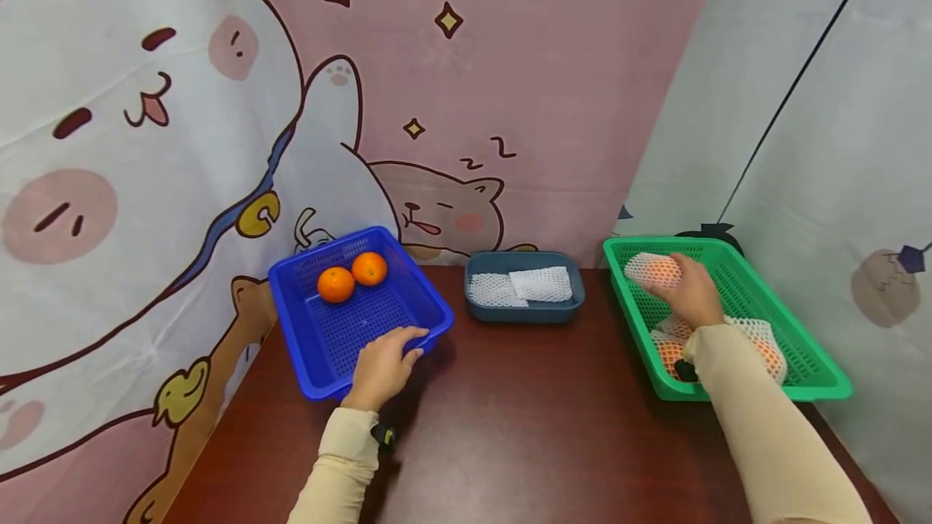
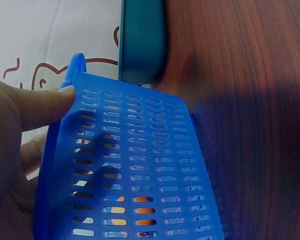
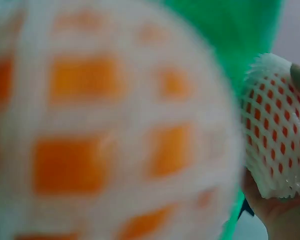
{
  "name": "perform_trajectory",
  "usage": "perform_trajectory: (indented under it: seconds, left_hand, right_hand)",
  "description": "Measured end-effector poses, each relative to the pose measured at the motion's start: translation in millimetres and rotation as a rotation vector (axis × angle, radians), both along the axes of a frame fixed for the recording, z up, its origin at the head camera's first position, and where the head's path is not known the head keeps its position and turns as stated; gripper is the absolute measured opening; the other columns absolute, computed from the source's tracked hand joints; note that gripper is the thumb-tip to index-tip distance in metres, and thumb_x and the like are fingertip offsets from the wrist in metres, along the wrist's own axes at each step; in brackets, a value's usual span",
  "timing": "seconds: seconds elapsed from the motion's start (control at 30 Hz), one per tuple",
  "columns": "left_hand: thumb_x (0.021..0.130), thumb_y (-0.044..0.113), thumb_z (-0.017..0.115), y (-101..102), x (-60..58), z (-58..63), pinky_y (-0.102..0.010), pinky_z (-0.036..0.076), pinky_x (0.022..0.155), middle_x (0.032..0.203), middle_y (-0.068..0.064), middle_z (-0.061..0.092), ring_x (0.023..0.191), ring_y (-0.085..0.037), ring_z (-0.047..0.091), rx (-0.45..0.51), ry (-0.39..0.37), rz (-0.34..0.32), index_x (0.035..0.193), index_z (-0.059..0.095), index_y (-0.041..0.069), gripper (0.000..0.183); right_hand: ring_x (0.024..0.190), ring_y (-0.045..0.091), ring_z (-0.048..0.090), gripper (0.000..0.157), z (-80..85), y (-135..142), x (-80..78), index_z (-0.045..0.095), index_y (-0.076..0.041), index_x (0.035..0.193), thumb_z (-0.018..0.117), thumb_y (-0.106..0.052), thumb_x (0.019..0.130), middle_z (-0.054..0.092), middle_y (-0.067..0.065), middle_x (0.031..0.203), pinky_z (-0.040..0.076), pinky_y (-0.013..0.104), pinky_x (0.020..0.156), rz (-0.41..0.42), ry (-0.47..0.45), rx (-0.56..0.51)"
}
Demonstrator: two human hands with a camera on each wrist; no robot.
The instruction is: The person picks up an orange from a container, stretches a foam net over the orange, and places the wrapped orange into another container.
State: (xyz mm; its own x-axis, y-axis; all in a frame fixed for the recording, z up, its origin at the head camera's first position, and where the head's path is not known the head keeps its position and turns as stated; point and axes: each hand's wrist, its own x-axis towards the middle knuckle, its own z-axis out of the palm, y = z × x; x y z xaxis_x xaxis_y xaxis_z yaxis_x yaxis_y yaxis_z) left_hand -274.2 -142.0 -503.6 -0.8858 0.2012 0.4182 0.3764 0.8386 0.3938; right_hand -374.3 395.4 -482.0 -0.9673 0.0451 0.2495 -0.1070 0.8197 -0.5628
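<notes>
My left hand (image 1: 382,368) grips the near right rim of the blue basket (image 1: 440,322), thumb on the outside and fingers over the inner side in the left wrist view. Two bare oranges (image 1: 336,285) lie inside it toward the back. Over the green basket (image 1: 782,297), my right hand (image 1: 692,291) holds an orange in a white foam net (image 1: 653,271). Below that hand, more netted oranges (image 1: 770,358) lie in the green basket, partly hidden by the sleeve. One netted orange (image 3: 105,130) fills much of the right wrist view, blurred and close.
Between the baskets, a dark blue-grey tray (image 1: 524,314) at the back of the brown table (image 1: 524,427) holds flat white foam nets (image 1: 542,284). A cartoon-printed cloth (image 1: 553,87) hangs behind and along the sides.
</notes>
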Motion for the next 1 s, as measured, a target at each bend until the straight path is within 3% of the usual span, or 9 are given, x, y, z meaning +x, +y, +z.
perform_trajectory:
  seconds: [0.17,0.43,0.8,1.0]
  left_hand:
    - [0.084,0.017,0.077,0,2.4,0.6,-0.051,0.052,0.079,0.111,0.0,0.069,0.096,-0.027,0.067,0.008,-0.015,0.004,0.114,0.072,0.025,0.032]
    - [0.083,0.017,0.078,0,1.5,-0.6,-0.051,0.052,0.078,0.11,0.0,0.07,0.095,-0.027,0.067,0.002,-0.009,0.007,0.114,0.072,0.026,0.032]
    - [0.083,0.017,0.078,0,3.1,1.0,-0.049,0.052,0.08,0.111,0.001,0.069,0.097,-0.025,0.067,0.01,-0.002,0.007,0.114,0.072,0.026,0.033]
    - [0.084,0.019,0.078,-1,2.2,-1.1,-0.049,0.052,0.078,0.11,0.002,0.07,0.096,-0.025,0.067,-0.004,0.011,0.004,0.114,0.072,0.027,0.032]
  right_hand:
    - [0.124,0.056,0.033,0.086,-19.8,7,-13.6,0.032,0.011,0.143,0.069,-0.044,0.088,0.035,0.038,0.138,0.029,0.069,0.096,0.045,-0.074,0.109]
    - [0.122,0.058,0.035,0.076,-28.3,0,-25.0,0.03,0.012,0.143,0.064,-0.03,0.09,0.035,0.041,0.136,0.032,0.068,0.095,0.126,-0.239,0.2]
    - [0.113,0.058,0.044,0.07,-30.0,-3,-29.1,0.034,0.01,0.141,0.063,-0.026,0.089,0.04,0.039,0.132,0.04,0.067,0.085,0.127,-0.328,0.258]
    - [0.115,0.063,0.038,0.077,-34.8,-1,-28.2,0.032,0.007,0.145,0.062,-0.039,0.09,0.035,0.039,0.137,0.036,0.072,0.086,0.127,-0.344,0.277]
